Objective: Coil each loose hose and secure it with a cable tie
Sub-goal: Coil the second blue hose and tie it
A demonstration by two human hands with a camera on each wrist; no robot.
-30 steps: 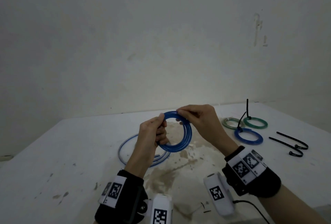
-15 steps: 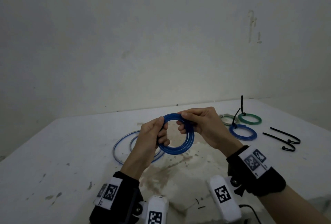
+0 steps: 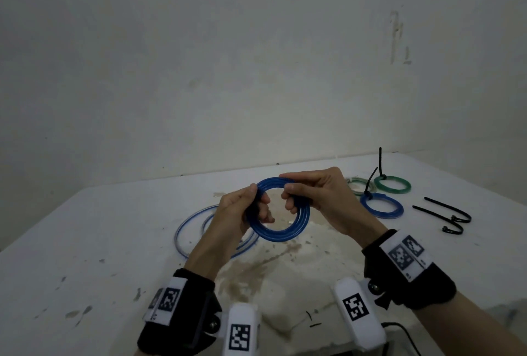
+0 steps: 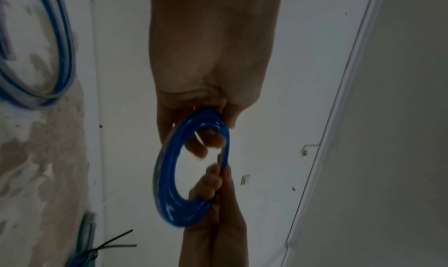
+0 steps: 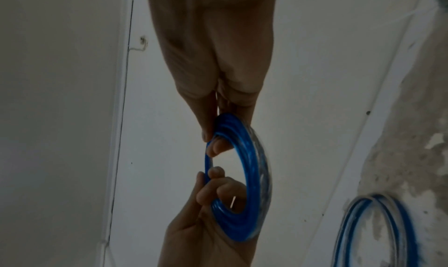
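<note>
Left hand (image 3: 239, 210) and right hand (image 3: 319, 196) both grip the coiled translucent blue plastic hose (image 3: 281, 234), fingers curled, above the white tabletop (image 3: 99, 241) centre.

There were two hands (image 3: 239, 213) (image 3: 319, 199), one held coil (image 3: 278, 234), one loose hose (image 3: 188, 227), three tied coils (image 3: 382, 207) (image 3: 393, 184) (image 3: 355, 184) (palest half hidden), two spare ties (image 3: 445, 207) (image 3: 433, 217).

hose: we see glossy blue plastic coil (image 3: 278, 230)
tabletop: matt white (image 3: 114, 241), stained rough patch at 6 o'clock
</note>
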